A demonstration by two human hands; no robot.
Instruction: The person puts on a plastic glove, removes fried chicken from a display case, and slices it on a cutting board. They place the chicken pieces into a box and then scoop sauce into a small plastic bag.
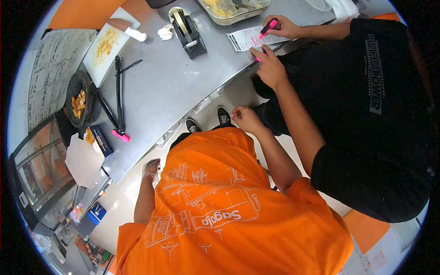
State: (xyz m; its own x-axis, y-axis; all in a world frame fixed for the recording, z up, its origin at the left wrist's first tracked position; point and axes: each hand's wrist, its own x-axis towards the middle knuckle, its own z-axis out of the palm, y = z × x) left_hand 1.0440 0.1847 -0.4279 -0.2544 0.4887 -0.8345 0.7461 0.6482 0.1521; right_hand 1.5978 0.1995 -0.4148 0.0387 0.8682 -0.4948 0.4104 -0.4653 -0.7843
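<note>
My left hand, in a clear plastic glove, hangs low beside the table's front edge. Its fingers are partly hidden by the view from above, and no object shows in it. My right hand hovers before my orange shirt, fingers loosely bent and holding nothing visible. To my right, a co-worker in a black shirt holds a pink highlighter in one hand against a printed paper slip. The co-worker's other hand rests at the slip's near edge with a pink cap-like piece by its fingers.
On the steel table are black tongs, a tape dispenser, a cutting board with a knife, and a glass tray. A stone mortar with fried pieces and an open box stand left.
</note>
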